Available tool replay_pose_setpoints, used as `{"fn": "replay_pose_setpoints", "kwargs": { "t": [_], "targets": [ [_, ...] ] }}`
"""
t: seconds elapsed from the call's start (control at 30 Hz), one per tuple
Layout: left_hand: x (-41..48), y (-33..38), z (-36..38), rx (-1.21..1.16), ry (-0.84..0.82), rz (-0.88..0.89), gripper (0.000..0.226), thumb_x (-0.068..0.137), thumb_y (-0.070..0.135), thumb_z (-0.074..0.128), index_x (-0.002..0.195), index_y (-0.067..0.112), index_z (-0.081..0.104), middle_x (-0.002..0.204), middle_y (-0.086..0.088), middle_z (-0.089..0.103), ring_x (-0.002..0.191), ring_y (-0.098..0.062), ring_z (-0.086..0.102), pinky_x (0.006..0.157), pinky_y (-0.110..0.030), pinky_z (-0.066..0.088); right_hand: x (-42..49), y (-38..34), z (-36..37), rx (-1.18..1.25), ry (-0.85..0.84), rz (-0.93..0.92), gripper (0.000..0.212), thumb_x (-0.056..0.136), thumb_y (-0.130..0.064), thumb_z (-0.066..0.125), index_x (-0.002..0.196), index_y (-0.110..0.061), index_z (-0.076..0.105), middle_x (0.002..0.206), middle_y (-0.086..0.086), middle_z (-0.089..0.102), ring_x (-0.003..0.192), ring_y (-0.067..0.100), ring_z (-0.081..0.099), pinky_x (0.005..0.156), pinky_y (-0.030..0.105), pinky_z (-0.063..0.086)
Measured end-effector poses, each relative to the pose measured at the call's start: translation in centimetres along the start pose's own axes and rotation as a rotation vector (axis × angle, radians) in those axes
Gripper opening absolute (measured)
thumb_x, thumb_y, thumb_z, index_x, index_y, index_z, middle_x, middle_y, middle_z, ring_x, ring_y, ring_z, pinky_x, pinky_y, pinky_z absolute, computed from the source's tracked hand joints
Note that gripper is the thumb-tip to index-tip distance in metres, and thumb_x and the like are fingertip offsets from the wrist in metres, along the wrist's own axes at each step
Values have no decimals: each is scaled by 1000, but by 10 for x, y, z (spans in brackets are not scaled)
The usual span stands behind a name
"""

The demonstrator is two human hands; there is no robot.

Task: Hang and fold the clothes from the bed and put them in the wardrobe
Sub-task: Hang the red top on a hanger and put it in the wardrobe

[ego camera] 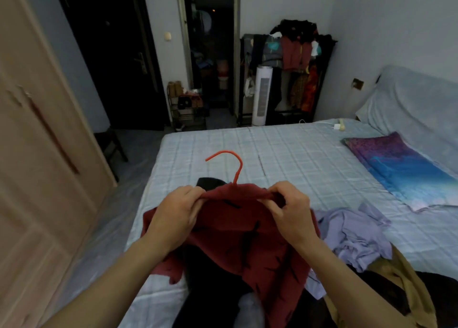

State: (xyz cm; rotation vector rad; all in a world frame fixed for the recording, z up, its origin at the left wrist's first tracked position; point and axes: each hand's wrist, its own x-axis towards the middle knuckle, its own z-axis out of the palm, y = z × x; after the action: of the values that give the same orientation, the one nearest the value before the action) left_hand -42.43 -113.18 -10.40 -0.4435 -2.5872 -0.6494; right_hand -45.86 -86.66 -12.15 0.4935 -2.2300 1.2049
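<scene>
From the head camera, a dark red knitted garment scattered with short black dash marks [238,233] is held up over the near edge of a bed covered in a pale blue checked sheet [285,154]. An orange-red hanger hook of thin coated wire [229,163] rises out of the garment's neck opening and curls over to the left, while the rest of the hanger is hidden inside the fabric. The left hand [173,218] is closed on the left shoulder of the garment, the cloth pinched between thumb and fingers at the top fold. The right hand [290,213] grips the right shoulder in the same way, fingers curled in and pinching a bunched edge of cloth. The body of the garment hangs down between the forearms, with one sleeve trailing to the lower left over the sheet. Behind the collar a piece of black cloth [208,182] shows on the bed. To the right of the red garment lies a crumpled lavender shirt [357,233], and beside it at the lower right a tan garment [401,283]. Farther right on the bed lies a flat purple and blue patterned cloth [401,169]. On the left stands the light wooden wardrobe door [37,154].
</scene>
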Motion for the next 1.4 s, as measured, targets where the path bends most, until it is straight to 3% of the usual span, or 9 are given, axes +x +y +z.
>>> {"fn": "replay_pose_setpoints", "kwargs": {
  "t": [0.53, 0.8, 1.1, 1.4],
  "targets": [
    [-66, -29, -142, 89, 168, 0, 28, 96, 40, 44, 95, 19, 62, 87, 5, 60, 83, -16, 57, 76, -39, 49, -3, -146, 43, 48, 79, -85, 26, 76, -21, 84, 75, -22, 58, 74, -9, 58, 70, 10, 56, 63, 15, 41],
    [-119, -41, -239, 190, 294, 72, 22, 97, 23, 47, 108, 11, 61, 99, -3, 62, 94, -22, 59, 87, -38, 47, 4, -241, 72, 142, 95, -163, 20, 76, -20, 83, 74, -16, 64, 74, -6, 61, 71, 9, 57, 65, 12, 40],
    [-215, -66, -360, 427, 473, -20, 20, 98, 23, 48, 108, 12, 63, 95, -8, 63, 91, -27, 58, 81, -41, 48, -10, -373, 138, 337, 11, -304, 18, 79, -23, 82, 77, -16, 65, 76, -5, 62, 72, 12, 59, 69, 36, 52],
    [-350, -80, -446, 655, 576, -306, 23, 98, 25, 47, 110, 13, 62, 96, -8, 62, 90, -30, 58, 77, -43, 48, -64, -491, 230, 601, -208, -362, 22, 75, -24, 84, 76, -17, 63, 70, -4, 61, 66, 11, 57, 64, 30, 50]
  ]
}}
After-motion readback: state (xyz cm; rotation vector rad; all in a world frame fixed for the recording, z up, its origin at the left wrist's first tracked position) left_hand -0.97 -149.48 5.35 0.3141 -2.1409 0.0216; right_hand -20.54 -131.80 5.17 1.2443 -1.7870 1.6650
